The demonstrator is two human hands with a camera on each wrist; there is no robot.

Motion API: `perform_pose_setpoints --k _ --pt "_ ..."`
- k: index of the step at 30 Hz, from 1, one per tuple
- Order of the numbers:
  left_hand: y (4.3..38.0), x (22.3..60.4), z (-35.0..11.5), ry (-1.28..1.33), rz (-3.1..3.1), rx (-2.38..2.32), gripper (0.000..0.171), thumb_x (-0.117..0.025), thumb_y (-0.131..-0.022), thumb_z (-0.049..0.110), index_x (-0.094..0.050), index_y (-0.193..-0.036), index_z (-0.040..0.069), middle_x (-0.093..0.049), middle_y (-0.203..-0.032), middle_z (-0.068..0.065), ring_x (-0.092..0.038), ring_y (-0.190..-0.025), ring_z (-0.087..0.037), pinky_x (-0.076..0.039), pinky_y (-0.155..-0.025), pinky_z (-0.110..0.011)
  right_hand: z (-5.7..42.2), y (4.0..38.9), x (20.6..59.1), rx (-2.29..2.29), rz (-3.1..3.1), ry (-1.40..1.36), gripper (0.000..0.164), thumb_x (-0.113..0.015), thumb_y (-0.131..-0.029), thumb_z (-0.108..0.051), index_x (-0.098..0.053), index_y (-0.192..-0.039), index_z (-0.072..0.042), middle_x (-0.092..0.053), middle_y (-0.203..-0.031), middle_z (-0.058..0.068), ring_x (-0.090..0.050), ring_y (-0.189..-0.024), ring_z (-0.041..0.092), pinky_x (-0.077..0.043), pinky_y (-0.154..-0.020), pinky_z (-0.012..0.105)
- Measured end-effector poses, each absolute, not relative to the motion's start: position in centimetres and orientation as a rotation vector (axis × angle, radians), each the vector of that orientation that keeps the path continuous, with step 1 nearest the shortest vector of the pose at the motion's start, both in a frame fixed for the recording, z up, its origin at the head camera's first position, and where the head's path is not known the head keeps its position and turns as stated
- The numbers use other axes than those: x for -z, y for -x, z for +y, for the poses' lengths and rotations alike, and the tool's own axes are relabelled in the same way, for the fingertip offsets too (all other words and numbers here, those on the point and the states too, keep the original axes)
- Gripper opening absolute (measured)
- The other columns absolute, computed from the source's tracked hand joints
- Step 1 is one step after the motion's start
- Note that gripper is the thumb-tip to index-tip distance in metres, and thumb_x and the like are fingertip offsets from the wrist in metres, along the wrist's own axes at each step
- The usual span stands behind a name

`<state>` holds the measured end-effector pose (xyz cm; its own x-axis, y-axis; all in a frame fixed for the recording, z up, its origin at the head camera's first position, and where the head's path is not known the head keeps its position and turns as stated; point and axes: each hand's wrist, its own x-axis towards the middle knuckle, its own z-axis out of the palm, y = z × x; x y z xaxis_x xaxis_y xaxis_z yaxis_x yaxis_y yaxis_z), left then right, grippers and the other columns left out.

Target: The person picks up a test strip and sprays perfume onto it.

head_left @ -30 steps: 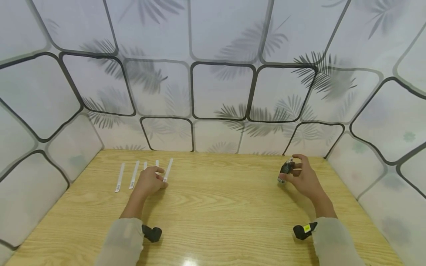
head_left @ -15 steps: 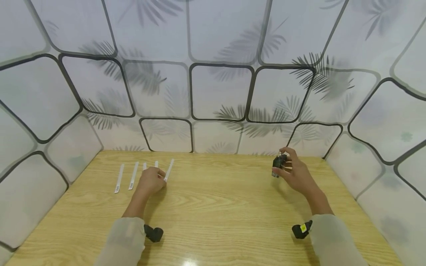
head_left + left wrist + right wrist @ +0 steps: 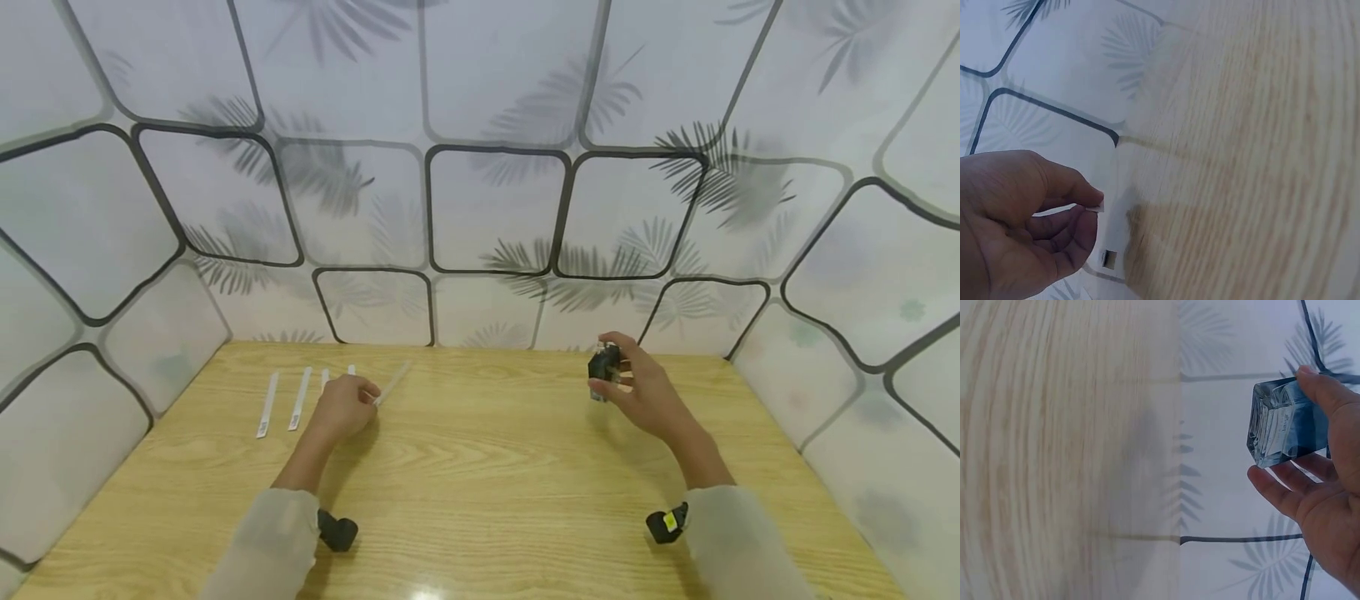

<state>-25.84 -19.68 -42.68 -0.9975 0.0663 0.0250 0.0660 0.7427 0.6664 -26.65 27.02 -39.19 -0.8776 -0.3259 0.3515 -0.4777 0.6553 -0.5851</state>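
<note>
Gripped by the right hand (image 3: 647, 397), right of centre, is a boxy dark-and-clear bottle (image 3: 602, 364) — the left hand (image 3: 345, 408) pinches a white strip (image 3: 392, 383).

left hand (image 3: 347, 408): over left of table (image 3: 487, 483), thumb and forefinger pinched, other fingers curled | right hand (image 3: 647, 392): over right of table, thumb and fingers curved in wide grip | arms (image 3: 306, 462): stretched forward, well apart

I am making out no legible word or number. Two narrow, flat white strips (image 3: 267, 406) are bearing small dark print at their near ends; the block-shaped, clear-and-dark glass bottle (image 3: 1288, 422) I am holding is showing tiny, blurred lettering; my black wrist camera (image 3: 657, 529) is wearing a small yellow sticker (image 3: 670, 522).
</note>
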Motion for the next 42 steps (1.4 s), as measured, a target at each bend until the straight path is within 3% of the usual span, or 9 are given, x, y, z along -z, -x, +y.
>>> perform_pose_setpoints --k 8,15,19,22,28,33,42 --pt "25.8 42.3 -18.4 -0.278 2.952 -1.314 0.025 -0.061 -0.092 -0.001 -0.07 -0.115 -0.007 -0.071 -0.107 -0.019 -0.066 -0.102 -0.035 -0.057 -0.091 -0.05 25.1 26.2 38.9 -0.912 -2.587 -0.774 0.067 -0.07 -0.1 -0.025 -0.034 -0.157 -0.024 -0.048 -0.136 0.022 -0.056 -0.109 0.037 -0.055 -0.083 0.058" --pt "25.4 41.7 -16.8 -0.33 2.921 -1.393 0.023 -0.063 -0.092 0.0 -0.071 -0.113 -0.005 -0.072 -0.105 -0.015 -0.068 -0.099 -0.032 -0.058 -0.089 -0.046 23.5 25.9 38.6 -0.858 -2.548 -0.821 0.069 -0.072 -0.098 -0.026 -0.035 -0.157 -0.024 -0.051 -0.126 0.016 -0.048 -0.096 0.025 -0.045 -0.072 0.041" --pt "25.2 41.5 -15.9 -0.354 2.903 -1.434 0.022 -0.065 -0.091 0.0 -0.072 -0.112 -0.004 -0.072 -0.103 -0.013 -0.068 -0.097 -0.03 -0.059 -0.088 -0.044 22.7 25.9 38.5 -0.864 -2.545 -0.824 0.07 -0.072 -0.098 -0.027 -0.035 -0.157 -0.024 -0.051 -0.128 0.015 -0.046 -0.092 0.024 -0.044 -0.071 0.038" --pt "25.1 41.4 -15.2 -0.372 2.898 -1.464 0.021 -0.065 -0.091 -0.001 -0.073 -0.11 -0.003 -0.073 -0.101 -0.012 -0.068 -0.095 -0.028 -0.059 -0.085 -0.042 22.2 25.8 38.5 -0.882 -2.553 -0.804 0.073 -0.075 -0.096 -0.028 -0.035 -0.157 -0.023 -0.05 -0.131 0.016 -0.048 -0.094 0.026 -0.045 -0.072 0.039" --pt "24.9 41.2 -13.8 -0.421 2.88 -1.51 0.019 -0.067 -0.091 0.0 -0.074 -0.109 -0.001 -0.072 -0.098 -0.009 -0.068 -0.09 -0.024 -0.059 -0.082 -0.04 21.4 25.6 38.6 -0.915 -2.611 -0.724 0.079 -0.076 -0.094 -0.035 -0.034 -0.158 -0.015 -0.043 -0.149 0.019 -0.051 -0.116 0.033 -0.048 -0.081 0.048" --pt "24.9 41.1 -12.6 -0.441 2.887 -1.512 0.016 -0.069 -0.092 0.001 -0.075 -0.107 0.002 -0.072 -0.094 -0.005 -0.066 -0.085 -0.019 -0.059 -0.078 -0.036 20.9 25.5 39.0 -0.995 -2.633 -0.686 0.079 -0.077 -0.094 -0.035 -0.036 -0.156 -0.006 -0.047 -0.142 0.02 -0.053 -0.115 0.033 -0.05 -0.087 0.051" --pt "24.8 41.0 -11.3 -0.432 2.864 -1.563 0.015 -0.07 -0.092 0.001 -0.076 -0.105 0.003 -0.071 -0.091 -0.003 -0.065 -0.082 -0.017 -0.058 -0.074 -0.033 20.7 25.9 39.8 -1.099 -2.659 -0.647 0.077 -0.077 -0.094 -0.031 -0.037 -0.154 -0.004 -0.047 -0.143 0.022 -0.052 -0.124 0.038 -0.051 -0.094 0.061"
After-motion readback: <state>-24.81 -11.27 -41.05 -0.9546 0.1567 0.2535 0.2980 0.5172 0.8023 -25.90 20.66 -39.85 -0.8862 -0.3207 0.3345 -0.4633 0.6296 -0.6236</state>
